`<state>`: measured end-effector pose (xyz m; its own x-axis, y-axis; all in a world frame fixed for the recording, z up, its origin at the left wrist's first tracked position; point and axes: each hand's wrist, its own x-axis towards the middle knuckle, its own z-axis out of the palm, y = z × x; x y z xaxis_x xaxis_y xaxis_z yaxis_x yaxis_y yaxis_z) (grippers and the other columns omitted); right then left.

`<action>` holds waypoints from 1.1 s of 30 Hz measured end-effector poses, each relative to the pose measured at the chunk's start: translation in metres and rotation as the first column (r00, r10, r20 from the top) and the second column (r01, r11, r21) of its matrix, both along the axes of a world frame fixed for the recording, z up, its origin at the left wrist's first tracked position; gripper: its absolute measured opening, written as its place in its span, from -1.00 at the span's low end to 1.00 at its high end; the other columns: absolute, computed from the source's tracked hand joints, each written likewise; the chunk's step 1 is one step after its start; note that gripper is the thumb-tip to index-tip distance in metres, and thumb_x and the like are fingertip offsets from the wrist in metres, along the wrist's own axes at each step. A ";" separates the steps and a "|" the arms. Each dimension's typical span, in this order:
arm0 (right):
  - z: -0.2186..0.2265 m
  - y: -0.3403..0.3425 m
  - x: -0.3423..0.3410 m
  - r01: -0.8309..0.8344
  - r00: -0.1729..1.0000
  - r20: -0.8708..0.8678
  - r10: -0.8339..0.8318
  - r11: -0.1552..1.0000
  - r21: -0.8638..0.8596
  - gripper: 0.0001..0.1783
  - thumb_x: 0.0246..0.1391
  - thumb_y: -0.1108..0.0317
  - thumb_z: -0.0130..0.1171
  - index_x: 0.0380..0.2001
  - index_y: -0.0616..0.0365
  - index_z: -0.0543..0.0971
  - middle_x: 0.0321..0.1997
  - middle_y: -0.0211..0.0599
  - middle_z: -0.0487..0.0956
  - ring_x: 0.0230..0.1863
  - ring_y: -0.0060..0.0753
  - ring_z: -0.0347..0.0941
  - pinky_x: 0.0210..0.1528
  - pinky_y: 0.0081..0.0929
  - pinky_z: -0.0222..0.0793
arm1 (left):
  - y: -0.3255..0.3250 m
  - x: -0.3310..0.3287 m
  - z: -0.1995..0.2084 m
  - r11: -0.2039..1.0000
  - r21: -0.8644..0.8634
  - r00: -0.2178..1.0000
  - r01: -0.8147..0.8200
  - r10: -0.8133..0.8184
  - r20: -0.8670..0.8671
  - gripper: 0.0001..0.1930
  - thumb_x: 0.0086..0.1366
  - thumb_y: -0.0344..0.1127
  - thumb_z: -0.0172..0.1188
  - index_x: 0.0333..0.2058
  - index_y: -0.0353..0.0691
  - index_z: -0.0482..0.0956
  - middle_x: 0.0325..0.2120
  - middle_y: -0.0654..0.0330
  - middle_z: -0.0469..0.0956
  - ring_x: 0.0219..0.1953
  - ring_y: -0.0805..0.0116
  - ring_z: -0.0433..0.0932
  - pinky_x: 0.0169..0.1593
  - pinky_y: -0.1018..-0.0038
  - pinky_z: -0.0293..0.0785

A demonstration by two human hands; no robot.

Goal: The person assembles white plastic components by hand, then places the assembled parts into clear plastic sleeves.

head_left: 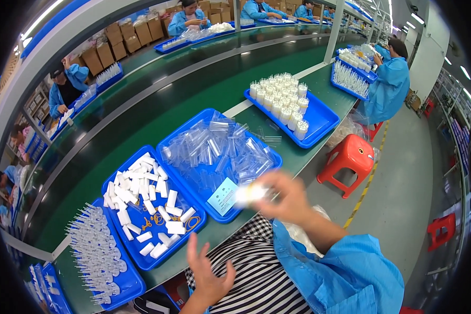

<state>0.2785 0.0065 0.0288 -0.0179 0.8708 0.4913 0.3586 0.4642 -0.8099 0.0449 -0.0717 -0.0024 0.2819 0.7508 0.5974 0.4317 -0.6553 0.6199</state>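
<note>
In my right hand [287,198], closed by its fingertips, is a white cylindrical piece [252,194], smeared by motion and glare. It is above the near right edge of a blue tray [167,152] heaped with clear plastic tubes [204,146]. A light blue printed card [223,195] lies at this tray's near edge. My left hand [210,275] is empty, its fingers spread, just in front of a second blue tray [157,260]. White cylindrical pieces [136,186] and loose yellow-brown rubber bands [159,217] lie in that tray.
Upright white bundles [280,97] stand in a blue tray [319,123] at the far right. Thin white pointed parts [94,251] crowd another tray [131,285] at the left. A red stool [350,159] stands beside the green worktable [230,89]. Co-workers in blue sit farther off.
</note>
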 end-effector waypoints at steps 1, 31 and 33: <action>0.000 0.017 0.027 0.148 0.989 -0.012 -0.147 0.976 0.159 -0.62 -0.26 0.38 0.32 -0.26 0.10 0.49 -0.28 -0.39 0.52 -0.29 -0.55 0.46 -0.37 -0.60 0.41 | -0.002 -0.004 0.006 0.990 -0.088 0.994 -0.110 0.110 -0.007 -0.11 -0.09 -0.61 0.15 0.22 -0.14 -0.11 0.14 -0.34 -0.09 0.15 -0.23 0.11 -0.02 0.14 0.37; -0.072 0.228 0.328 0.599 0.689 0.575 -0.441 0.793 -0.110 -0.62 0.05 0.08 0.13 -0.31 0.22 0.56 -0.58 -0.33 0.53 -0.60 -0.54 0.42 -0.52 -0.54 0.31 | -0.021 -0.195 0.016 0.672 -0.011 0.611 -0.741 0.668 -0.425 -0.80 -0.07 -0.59 0.19 -0.39 -0.29 0.53 -0.40 0.08 0.52 -0.35 0.11 0.50 -0.25 0.38 0.43; -0.057 0.223 0.294 0.619 0.710 0.564 -0.421 0.755 -0.215 -0.60 0.05 0.07 0.13 -0.24 0.22 0.54 -0.52 -0.31 0.54 -0.52 -0.53 0.43 -0.46 -0.55 0.32 | -0.015 -0.197 0.014 0.668 0.076 0.533 -0.740 0.651 -0.540 -0.77 -0.08 -0.55 0.21 -0.35 -0.27 0.51 -0.36 0.08 0.50 -0.31 0.09 0.48 -0.24 0.36 0.42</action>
